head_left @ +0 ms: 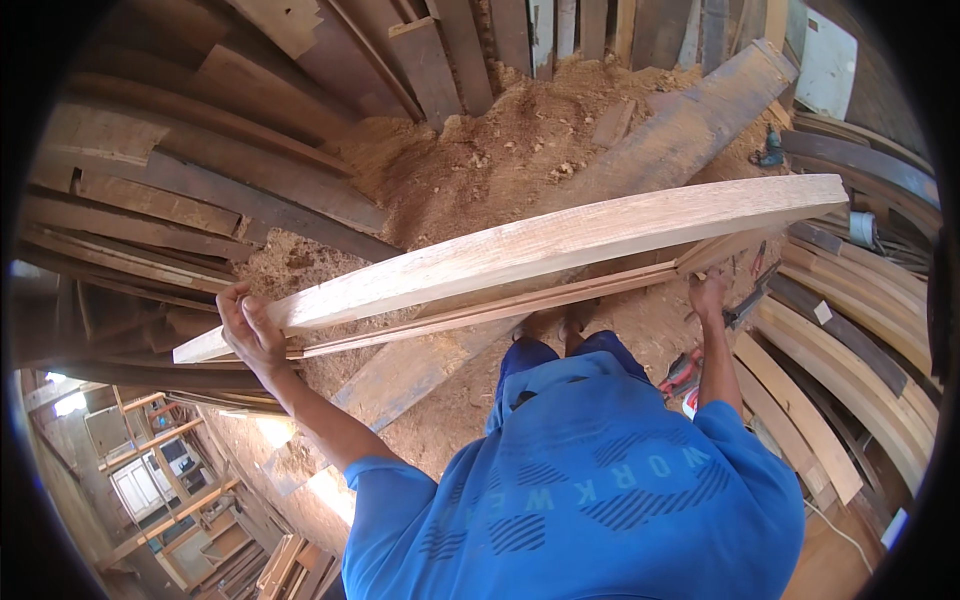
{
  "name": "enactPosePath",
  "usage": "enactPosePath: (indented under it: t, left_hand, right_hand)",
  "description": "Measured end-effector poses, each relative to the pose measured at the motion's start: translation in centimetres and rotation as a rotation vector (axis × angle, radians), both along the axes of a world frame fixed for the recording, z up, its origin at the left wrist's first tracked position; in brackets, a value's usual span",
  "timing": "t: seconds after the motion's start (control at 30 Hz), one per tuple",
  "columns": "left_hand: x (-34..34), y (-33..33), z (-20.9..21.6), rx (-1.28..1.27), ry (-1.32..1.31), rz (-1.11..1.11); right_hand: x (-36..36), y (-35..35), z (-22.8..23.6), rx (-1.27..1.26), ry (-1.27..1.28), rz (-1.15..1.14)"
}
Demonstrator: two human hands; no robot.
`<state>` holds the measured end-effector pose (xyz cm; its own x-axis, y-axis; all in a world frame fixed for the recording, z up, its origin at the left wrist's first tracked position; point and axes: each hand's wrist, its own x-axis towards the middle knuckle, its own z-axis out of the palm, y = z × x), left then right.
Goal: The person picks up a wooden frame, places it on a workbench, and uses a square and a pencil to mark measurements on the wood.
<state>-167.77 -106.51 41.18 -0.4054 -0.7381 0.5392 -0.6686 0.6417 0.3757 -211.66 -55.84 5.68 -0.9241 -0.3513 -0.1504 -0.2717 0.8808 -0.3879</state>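
Observation:
A long wooden frame (540, 245) lies tilted across the view in front of me, made of pale, freshly cut timber. Its broad upper beam runs from low at the left to high at the right, and a thinner grooved rail (500, 313) lies below it. At the right, a short crosspiece (728, 250) joins the two. My left hand (252, 328) is wrapped around the beam near its left end. By the corner where rail and crosspiece meet, my right hand (708, 292) is closed on the frame, its fingertips partly hidden. A dark tool (748, 303) is beside that hand.
Sawdust (470, 165) covers the floor, with a wide worn plank (670, 135) lying diagonally under the frame. Boards (250, 190) crowd the left and far sides; curved timbers (840, 340) pile up at right. A teal power tool (770, 148) and a red tool (682, 372) lie nearby.

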Motion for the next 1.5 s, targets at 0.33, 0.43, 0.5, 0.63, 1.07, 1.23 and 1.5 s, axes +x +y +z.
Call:
enactPosePath:
  t: [0.33,0.43,0.5,0.63,1.07,1.23,1.5]
  left_hand:
    - [-0.6,0.2,0.4,0.007,0.043,-0.039]
    - [-0.4,0.0,0.4,0.0,0.022,-0.028]
    - [-0.7,0.0,0.8,-0.03,0.007,-0.035]
    - [-2.1,0.1,0.6,-0.12,0.022,-0.079]
    - [-1.8,-1.0,0.4,-0.041,-0.033,-0.035]
    - [-2.4,-1.6,0.0,-0.057,-0.024,-0.037]
    - [-1.9,-3.2,-0.7,-0.054,-0.086,-0.011]
  right_hand:
    - [0.3,-1.0,0.3,-0.1,-0.054,-0.069]
    - [0.9,-1.8,1.1,-0.075,-0.009,-0.109]
    - [0.9,-1.7,0.8,-0.061,-0.012,-0.132]
    - [-0.1,0.4,-1.0,-0.03,0.186,0.108]
    - [0.8,-2.0,2.4,-0.042,0.002,-0.068]
    - [0.6,-2.5,2.8,-0.242,-0.11,-0.153]
    - [0.3,-3.1,2.7,-0.277,-0.097,-0.14]
